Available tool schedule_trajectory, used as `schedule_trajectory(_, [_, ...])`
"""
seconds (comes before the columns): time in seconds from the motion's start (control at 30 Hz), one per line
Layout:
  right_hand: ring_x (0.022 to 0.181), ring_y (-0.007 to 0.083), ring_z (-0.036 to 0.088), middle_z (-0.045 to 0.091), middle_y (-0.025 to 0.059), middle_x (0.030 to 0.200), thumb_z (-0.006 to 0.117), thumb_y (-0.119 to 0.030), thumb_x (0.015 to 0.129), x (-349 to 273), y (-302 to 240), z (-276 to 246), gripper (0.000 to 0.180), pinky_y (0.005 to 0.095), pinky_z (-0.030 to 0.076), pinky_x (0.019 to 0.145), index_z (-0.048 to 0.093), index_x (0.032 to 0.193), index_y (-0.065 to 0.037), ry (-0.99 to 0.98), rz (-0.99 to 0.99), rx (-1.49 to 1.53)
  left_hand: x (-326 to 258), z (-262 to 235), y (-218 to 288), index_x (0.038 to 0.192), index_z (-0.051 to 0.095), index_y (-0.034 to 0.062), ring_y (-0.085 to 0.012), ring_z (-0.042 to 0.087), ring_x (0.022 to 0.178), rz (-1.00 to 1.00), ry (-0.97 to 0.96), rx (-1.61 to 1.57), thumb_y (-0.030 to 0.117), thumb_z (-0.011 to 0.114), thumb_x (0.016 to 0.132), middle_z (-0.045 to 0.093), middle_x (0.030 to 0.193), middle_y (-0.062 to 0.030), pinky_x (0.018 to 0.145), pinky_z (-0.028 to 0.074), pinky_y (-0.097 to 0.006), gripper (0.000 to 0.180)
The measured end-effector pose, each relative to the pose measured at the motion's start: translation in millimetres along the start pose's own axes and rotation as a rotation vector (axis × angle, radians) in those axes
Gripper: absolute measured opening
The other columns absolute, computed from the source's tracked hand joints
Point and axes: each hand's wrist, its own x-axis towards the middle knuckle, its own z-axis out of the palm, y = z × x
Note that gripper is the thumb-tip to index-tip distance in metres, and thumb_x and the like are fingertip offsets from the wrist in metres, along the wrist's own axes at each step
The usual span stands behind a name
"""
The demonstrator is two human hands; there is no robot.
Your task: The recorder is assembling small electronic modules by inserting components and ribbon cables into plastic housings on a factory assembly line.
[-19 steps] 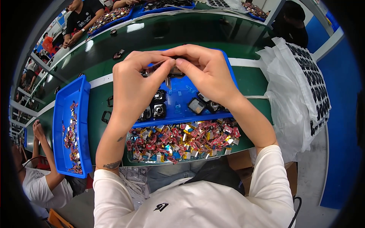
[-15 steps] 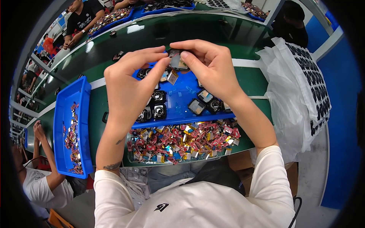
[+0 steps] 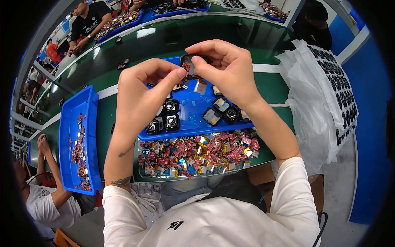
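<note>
Above the blue tray [image 3: 183, 133], my right hand [image 3: 230, 72] grips a black smartwatch case [image 3: 187, 60] by its edge, its open inside facing me. Thumb and fingers of my left hand [image 3: 144, 88] pinch at a small red circuit board [image 3: 187, 66] at the case's left side; the fingertips partly hide it. A silver battery [image 3: 200, 87] hangs just below the case, over the tray. Lying in the tray are several round-faced black watch cases [image 3: 171, 121] on the left and opened cases [image 3: 212, 116] on the right, with bits of blue film between them.
Right in front of me a clear container [image 3: 142, 169] holds a heap of red boards and batteries. A blue bin [image 3: 96, 138] with similar parts stands left. White sheets of black parts [image 3: 333, 90] are stacked right. Co-workers sit across the green conveyor [image 3: 173, 41] and at left.
My left hand has shifted slightly down, and the red circuit board now shows at its fingertips. The battery has swung right beneath the case.
</note>
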Motion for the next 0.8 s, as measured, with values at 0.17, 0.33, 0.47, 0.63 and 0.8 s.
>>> schedule_trajectory(0.17, [0.076,0.0093,0.064,0.067,0.0078,0.086,0.063,-0.001,0.081,-3.4,-3.1,6.3,0.018,0.0204,0.052,0.065,0.064,0.098,0.003,0.069,-0.214,-0.239,5.5,0.4,-7.6,0.087,0.066,-0.0035,-0.0070,0.061,0.070,-0.036,-0.026,-0.255,0.012,0.069,0.082,0.066,0.073,-0.0049,0.063,0.047,-0.018,0.017])
schedule_trajectory(0.33, [0.073,0.0094,0.065,0.067,0.0080,0.084,0.064,-0.002,0.080,-3.3,1.2,7.6,0.016,0.0212,0.053,0.063,0.065,0.095,0.003,0.049,-0.195,-0.030,8.0,1.8,-9.8,0.085,0.061,-0.0019,-0.0057,0.060,0.064,-0.013,0.111,-0.245,0.009,0.072,0.079,0.065,0.070,-0.0040,0.058,0.045,-0.016,0.016])
schedule_trajectory(0.47, [0.079,0.0096,0.064,0.067,0.0076,0.089,0.063,-0.002,0.082,-1.1,0.0,5.3,0.017,0.0216,0.053,0.070,0.063,0.098,0.003,0.005,-0.101,0.094,10.0,2.9,-10.7,0.081,0.057,0.0003,-0.0046,0.059,0.063,-0.011,0.096,-0.240,0.008,0.073,0.078,0.064,0.068,-0.0030,0.057,0.044,-0.015,0.018])
schedule_trajectory(0.63, [0.082,0.0103,0.064,0.067,0.0076,0.090,0.062,-0.001,0.083,-1.2,-1.8,3.6,0.017,0.0226,0.052,0.073,0.063,0.099,0.003,0.003,-0.034,0.057,11.2,6.1,-15.9,0.079,0.057,0.0010,-0.0043,0.059,0.063,-0.053,0.033,-0.278,0.011,0.072,0.080,0.063,0.071,-0.0030,0.056,0.045,-0.015,0.018])
schedule_trajectory(0.8, [0.080,0.0113,0.064,0.068,0.0109,0.090,0.061,-0.002,0.083,21.4,8.4,-16.7,0.022,0.0234,0.052,0.072,0.063,0.104,0.005,0.110,0.011,-0.002,13.5,-15.2,-14.3,0.078,0.060,0.0012,-0.0025,0.055,0.060,-0.052,0.075,-0.167,0.022,0.065,0.088,0.062,0.065,-0.0018,0.051,0.037,-0.015,0.023])
